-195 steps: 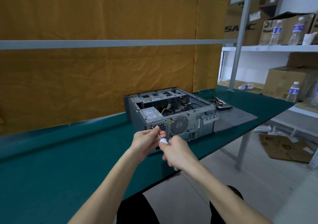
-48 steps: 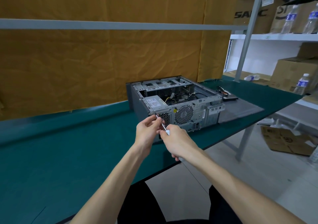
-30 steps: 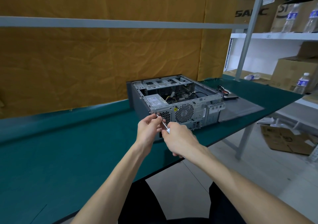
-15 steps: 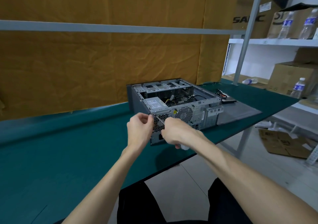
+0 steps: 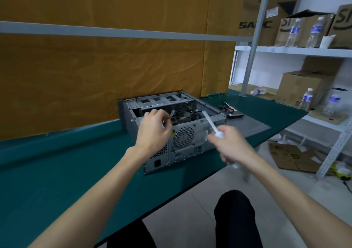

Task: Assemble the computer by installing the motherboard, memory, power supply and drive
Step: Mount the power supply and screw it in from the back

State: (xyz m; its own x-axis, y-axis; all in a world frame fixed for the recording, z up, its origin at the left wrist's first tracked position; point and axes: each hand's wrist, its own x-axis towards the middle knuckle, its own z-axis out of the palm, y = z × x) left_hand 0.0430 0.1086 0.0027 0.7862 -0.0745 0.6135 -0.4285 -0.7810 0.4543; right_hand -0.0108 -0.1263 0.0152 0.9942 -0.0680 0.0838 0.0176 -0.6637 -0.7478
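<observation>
Two hands work at the rear of the computer case (image 5: 171,125), which lies open-topped on the green bench (image 5: 57,171), back panel turned toward us, probably so the power supply screws are within reach. In this single head view, our left hand (image 5: 152,133) hovers in front of the case's upper rear corner, fingers curled as if pinching something small, though blur keeps us from telling what. Our right hand (image 5: 230,144) grips the pale handle of a screwdriver (image 5: 210,123), its shaft angled up and away over the case's right rear edge, clear of the panel. A loose drive (image 5: 235,114) sits just right of the case.
</observation>
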